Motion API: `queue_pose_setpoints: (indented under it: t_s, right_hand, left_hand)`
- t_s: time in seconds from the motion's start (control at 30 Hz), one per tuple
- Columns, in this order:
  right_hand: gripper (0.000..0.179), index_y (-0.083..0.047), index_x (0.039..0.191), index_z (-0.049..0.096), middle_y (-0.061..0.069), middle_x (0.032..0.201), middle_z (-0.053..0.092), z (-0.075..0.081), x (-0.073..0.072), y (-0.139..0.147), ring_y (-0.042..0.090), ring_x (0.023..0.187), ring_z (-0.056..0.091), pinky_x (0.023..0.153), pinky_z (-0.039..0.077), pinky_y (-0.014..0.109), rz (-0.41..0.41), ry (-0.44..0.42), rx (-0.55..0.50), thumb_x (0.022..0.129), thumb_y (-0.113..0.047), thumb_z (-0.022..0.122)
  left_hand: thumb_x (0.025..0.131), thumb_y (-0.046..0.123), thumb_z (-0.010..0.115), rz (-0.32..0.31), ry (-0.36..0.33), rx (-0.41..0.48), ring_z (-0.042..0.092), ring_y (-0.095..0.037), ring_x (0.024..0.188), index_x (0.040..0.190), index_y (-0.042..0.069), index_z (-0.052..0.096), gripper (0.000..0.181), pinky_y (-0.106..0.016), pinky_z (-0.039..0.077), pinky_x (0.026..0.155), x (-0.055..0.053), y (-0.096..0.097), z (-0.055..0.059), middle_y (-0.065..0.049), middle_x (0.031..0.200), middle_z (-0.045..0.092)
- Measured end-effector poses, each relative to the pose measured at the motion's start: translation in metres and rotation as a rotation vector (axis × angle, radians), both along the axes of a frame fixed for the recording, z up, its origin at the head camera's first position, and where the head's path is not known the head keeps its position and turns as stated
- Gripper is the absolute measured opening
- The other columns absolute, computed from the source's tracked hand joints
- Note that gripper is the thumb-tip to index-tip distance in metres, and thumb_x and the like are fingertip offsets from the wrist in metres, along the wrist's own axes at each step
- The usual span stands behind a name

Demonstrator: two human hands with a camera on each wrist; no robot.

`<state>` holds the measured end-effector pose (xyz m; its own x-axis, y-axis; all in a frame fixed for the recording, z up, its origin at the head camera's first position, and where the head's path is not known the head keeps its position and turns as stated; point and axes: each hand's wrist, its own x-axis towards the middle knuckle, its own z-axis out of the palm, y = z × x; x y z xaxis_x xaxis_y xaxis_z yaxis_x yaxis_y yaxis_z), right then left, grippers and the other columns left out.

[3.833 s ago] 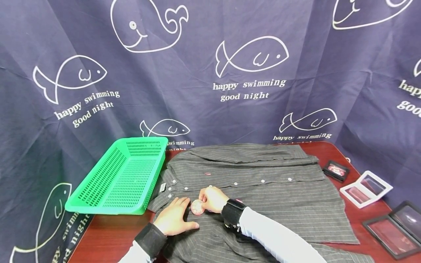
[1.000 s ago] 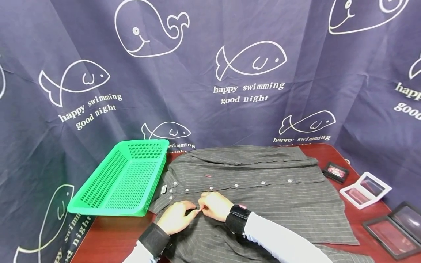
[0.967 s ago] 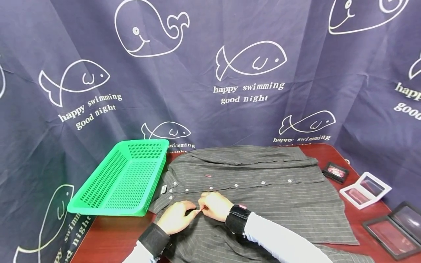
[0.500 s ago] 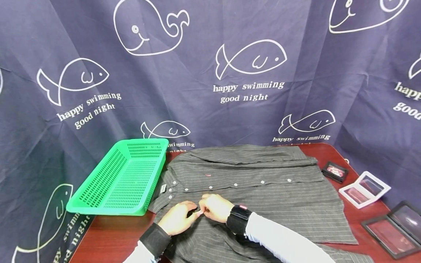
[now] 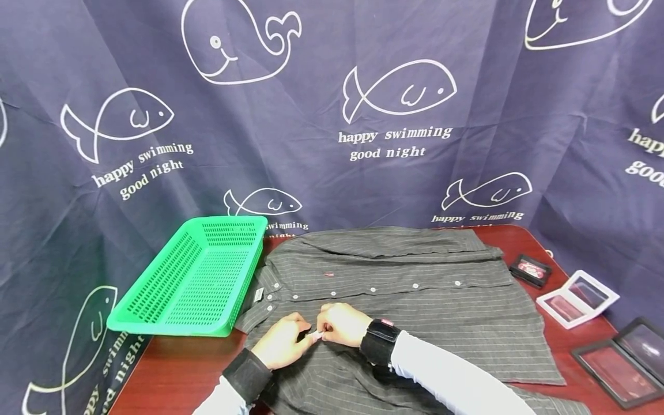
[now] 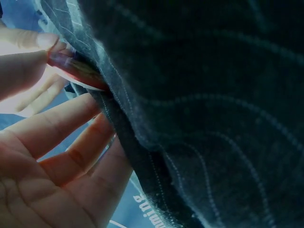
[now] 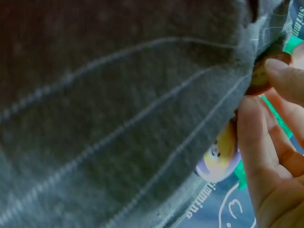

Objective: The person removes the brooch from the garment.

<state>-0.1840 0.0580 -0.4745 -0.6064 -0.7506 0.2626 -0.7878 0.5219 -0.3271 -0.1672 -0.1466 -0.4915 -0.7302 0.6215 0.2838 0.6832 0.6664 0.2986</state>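
Observation:
A dark grey pinstriped button-up shirt lies spread across the table. At its near front both hands meet at a round pin badge, tilted nearly edge-on. My left hand has its thumb at the badge, index fingertip close under its edge in the left wrist view. My right hand pinches the badge between thumb and fingers. In the right wrist view the badge touches the shirt cloth; its pin side is hidden. A second badge, yellow and purple, shows below the cloth's edge.
A green perforated basket stands left of the collar. On the right of the red-brown table are a black case with a red-and-white item, a white open case and a dark open case. A printed curtain hangs behind.
Earlier the badge faced up in my right hand, with my left hand spread on the shirt. Since then it has tipped edge-on and my left thumb has come to it. Lately both hands shifted slightly right.

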Motion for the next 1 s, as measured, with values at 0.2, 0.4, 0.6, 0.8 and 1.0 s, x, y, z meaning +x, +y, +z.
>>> queue_pose_setpoints:
  t_s: [0.2,0.4,0.6,0.8,1.0]
  right_hand:
    - [0.006,-0.012,0.079,0.071,-0.003,0.077,0.061,0.007,0.001,0.003,-0.001,0.065,0.048,0.06,0.037,0.009,-0.023,-0.013,0.015,0.078,-0.012,0.077]
    - [0.004,-0.011,0.079,0.071,-0.001,0.077,0.062,0.008,0.001,0.006,0.001,0.065,0.047,0.06,0.038,0.012,-0.009,0.031,0.019,0.077,-0.011,0.075]
    - [0.004,-0.012,0.087,0.073,-0.004,0.078,0.058,0.005,0.001,0.006,0.0,0.067,0.046,0.061,0.039,0.013,0.003,0.093,0.043,0.082,-0.013,0.073]
    - [0.006,-0.012,0.088,0.073,-0.004,0.082,0.061,0.004,0.004,0.004,0.004,0.069,0.054,0.066,0.046,0.018,0.065,0.229,0.053,0.082,-0.013,0.074]
    - [0.009,-0.017,0.092,0.072,-0.007,0.085,0.06,-0.002,0.008,0.0,0.008,0.078,0.059,0.073,0.048,0.021,0.07,0.312,0.17,0.083,-0.02,0.073]
  left_hand:
    - [0.088,0.028,0.069,-0.002,0.031,-0.032,0.056,-0.01,0.067,0.073,0.013,0.067,0.021,-0.023,0.045,0.058,0.0,0.002,0.002,-0.001,0.078,0.06]
    - [0.086,0.03,0.071,0.025,0.034,-0.067,0.052,-0.008,0.063,0.071,0.015,0.067,0.021,-0.023,0.042,0.056,-0.001,0.004,-0.001,0.0,0.076,0.058]
    - [0.081,0.029,0.075,0.061,0.052,-0.083,0.047,-0.008,0.061,0.072,0.015,0.067,0.018,-0.024,0.039,0.055,-0.001,0.006,-0.004,0.003,0.075,0.054]
    - [0.075,0.03,0.078,0.097,0.106,-0.114,0.046,-0.011,0.063,0.073,0.015,0.066,0.02,-0.026,0.041,0.056,-0.001,0.009,-0.008,0.005,0.074,0.049]
    - [0.073,0.029,0.081,0.099,0.123,-0.107,0.046,-0.013,0.064,0.075,0.015,0.066,0.021,-0.028,0.042,0.058,0.0,0.01,-0.009,0.005,0.074,0.047]
